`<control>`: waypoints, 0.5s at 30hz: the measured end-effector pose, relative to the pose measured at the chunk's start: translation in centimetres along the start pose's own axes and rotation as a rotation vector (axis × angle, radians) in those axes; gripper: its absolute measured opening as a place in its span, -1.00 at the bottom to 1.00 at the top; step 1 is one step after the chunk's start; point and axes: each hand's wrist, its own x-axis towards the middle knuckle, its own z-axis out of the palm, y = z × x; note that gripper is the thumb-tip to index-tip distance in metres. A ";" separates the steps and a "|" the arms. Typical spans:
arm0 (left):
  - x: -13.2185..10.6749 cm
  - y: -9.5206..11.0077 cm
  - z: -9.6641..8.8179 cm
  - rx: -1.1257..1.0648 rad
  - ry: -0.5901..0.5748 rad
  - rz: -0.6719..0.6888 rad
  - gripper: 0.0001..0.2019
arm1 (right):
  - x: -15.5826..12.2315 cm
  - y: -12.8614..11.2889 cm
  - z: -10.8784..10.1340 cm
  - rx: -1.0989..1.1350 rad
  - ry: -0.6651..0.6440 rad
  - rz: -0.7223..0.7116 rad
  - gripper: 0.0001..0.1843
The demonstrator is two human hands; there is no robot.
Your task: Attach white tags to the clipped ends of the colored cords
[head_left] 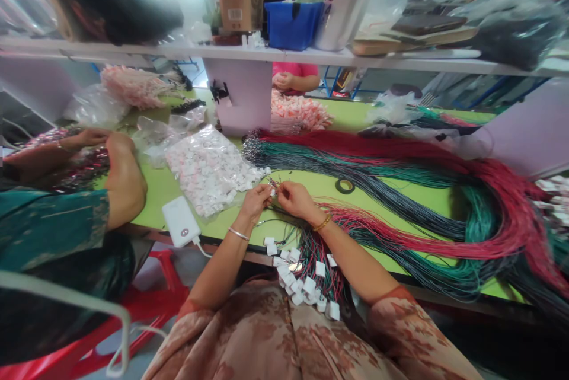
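A: Entry, green tabletop [186, 223]. Both of the worker's hands meet near the front edge. Left hand [255, 201] and right hand [296, 197] are nearly touching, fingertips turned toward each other.

B: What sits between them?

A: A thin wire end [273, 184], with something small and pale at its tip; too small to name for certain. The left fingers [265, 191] are pressed together, pinching it from the left. The right fingers [281, 191] are pinched on the same piece from the right. Neither hand is spread.

B: Which way does the wire lie?

A: Its free end points up and away from the worker. Its length trails back under the right wrist, toward the lap, joining the finished bundle [311, 276] of wires tipped with white connectors that hangs over the tabletop edge. Both hands are equally near the tip; the right lies along the wire's run.

B: Supplies?

A: A clear bag of white connectors [208, 169] lies just left of the left hand, within reach. Long red, green and dark wire hanks [400, 178] stretch off to the right. A white power bank [180, 221] rests at the edge, left of the left forearm.

B: Others?

A: A neighbour's arm [124, 181] at left, and another person's hands [284, 79] across the tabletop, both well apart.
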 end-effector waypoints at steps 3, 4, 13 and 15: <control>-0.2 0.1 0.3 0.075 0.017 0.015 -0.69 | 0.1 0.1 -0.2 0.019 -0.015 0.005 -0.82; -0.5 0.3 0.5 0.103 0.024 0.049 -0.70 | 0.2 0.2 -0.6 0.052 -0.022 -0.002 -0.81; -6.2 3.5 4.3 0.668 -0.973 0.187 -0.85 | 0.2 -0.1 -2.3 0.360 -0.388 -0.124 -0.87; -7.3 3.8 5.0 0.709 -1.108 0.188 -0.83 | -0.2 -0.4 -0.8 0.266 -0.501 -0.168 -0.94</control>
